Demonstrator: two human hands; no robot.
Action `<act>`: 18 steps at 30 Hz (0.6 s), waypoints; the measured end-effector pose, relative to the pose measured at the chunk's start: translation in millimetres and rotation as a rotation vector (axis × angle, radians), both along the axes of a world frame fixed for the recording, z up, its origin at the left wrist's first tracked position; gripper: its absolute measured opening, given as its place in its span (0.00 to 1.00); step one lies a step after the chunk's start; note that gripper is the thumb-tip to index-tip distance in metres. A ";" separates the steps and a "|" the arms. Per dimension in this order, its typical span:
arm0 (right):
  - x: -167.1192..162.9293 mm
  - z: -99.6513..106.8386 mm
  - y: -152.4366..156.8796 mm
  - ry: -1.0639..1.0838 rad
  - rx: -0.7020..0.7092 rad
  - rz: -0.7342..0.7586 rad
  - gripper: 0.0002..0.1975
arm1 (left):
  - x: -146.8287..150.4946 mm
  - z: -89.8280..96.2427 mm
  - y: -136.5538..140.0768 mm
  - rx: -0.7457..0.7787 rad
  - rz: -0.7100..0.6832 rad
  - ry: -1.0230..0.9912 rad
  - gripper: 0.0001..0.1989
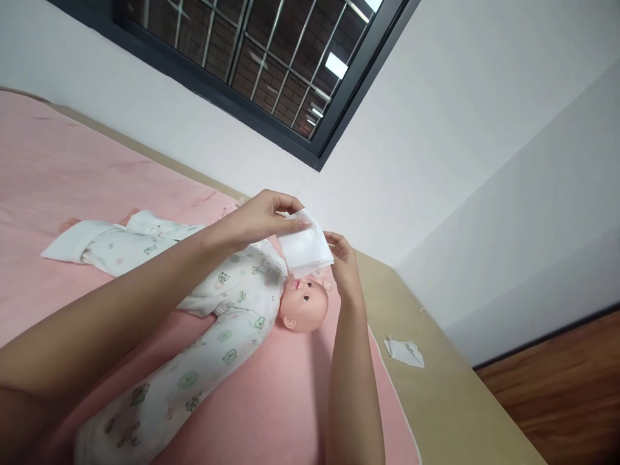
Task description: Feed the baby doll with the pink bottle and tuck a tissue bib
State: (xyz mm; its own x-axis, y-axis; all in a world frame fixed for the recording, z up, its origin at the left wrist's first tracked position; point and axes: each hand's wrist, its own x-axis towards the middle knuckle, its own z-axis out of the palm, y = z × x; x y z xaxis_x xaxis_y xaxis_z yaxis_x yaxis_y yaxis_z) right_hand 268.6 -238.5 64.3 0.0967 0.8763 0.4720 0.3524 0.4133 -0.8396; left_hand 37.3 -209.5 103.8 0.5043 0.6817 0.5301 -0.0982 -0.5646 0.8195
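A folded white tissue [306, 244] is held up above the baby doll's neck and chin. My left hand [271, 219] pinches its upper left part between thumb and fingers. On the opposite edge, my right hand [343, 257] has its fingers closed at the tissue, partly hidden behind it. The baby doll [304, 310] lies on its back with its bald head toward the right. Its white outfit [252, 271] has green and brown animal prints, and one long sleeve stretches toward me. My left forearm crosses over the doll's body.
A pink sheet [276, 400] covers much of the tan surface [436, 400]. A crumpled white piece [405, 352] lies on the tan part at the right. Behind stands a white wall [411, 129] with a dark-framed barred window [271, 58]. Brown wood [571, 387] shows at lower right.
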 end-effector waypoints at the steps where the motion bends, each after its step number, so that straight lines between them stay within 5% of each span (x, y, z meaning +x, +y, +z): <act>1: 6.2 -7.0 5.4 0.019 -0.030 -0.024 0.15 | 0.2 -1.1 1.1 0.007 -0.014 0.021 0.14; 9: 36.8 -40.7 24.4 0.120 -0.174 -0.128 0.12 | -2.0 -5.5 13.0 0.074 0.009 0.173 0.14; 14: 16.3 -23.4 14.1 0.134 -0.146 0.007 0.15 | 4.0 -15.1 26.8 0.121 0.059 0.189 0.13; 18: -16.9 2.0 -7.2 -0.104 0.024 0.125 0.17 | 14.1 -28.3 35.6 0.297 0.145 0.268 0.13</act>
State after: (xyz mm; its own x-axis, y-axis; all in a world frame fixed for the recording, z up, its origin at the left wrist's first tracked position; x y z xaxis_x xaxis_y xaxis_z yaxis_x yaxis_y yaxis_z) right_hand 251.7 -245.7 66.3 -0.0632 0.8666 0.4950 0.3811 0.4794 -0.7905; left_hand 51.4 -173.9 75.5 0.5611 0.5931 0.5774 0.1935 -0.7722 0.6052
